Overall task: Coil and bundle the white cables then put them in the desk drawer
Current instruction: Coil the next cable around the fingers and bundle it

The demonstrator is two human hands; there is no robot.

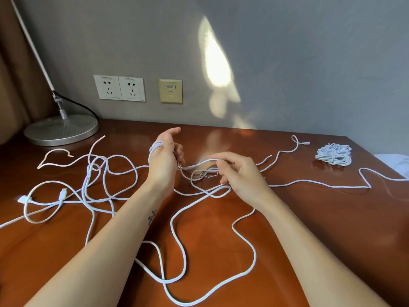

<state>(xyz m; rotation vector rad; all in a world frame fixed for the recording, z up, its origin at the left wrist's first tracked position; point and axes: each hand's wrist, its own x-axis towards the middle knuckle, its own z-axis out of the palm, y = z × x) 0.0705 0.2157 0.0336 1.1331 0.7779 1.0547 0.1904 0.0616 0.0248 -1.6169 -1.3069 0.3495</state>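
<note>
the tabletop (pixel 287 218) is strewn with loose white cables (pixel 84 189), thin and limp, crossing in open loops. pulling in slack could cinch a crossing into a knot, or snag a plug. the left hand (pixel 163 160) wears a few wound turns, its lower fingers curled on the cable, while the right hand (pixel 241 171) pinches it just beside. a finished coil (pixel 334 154) lies far right.
</note>
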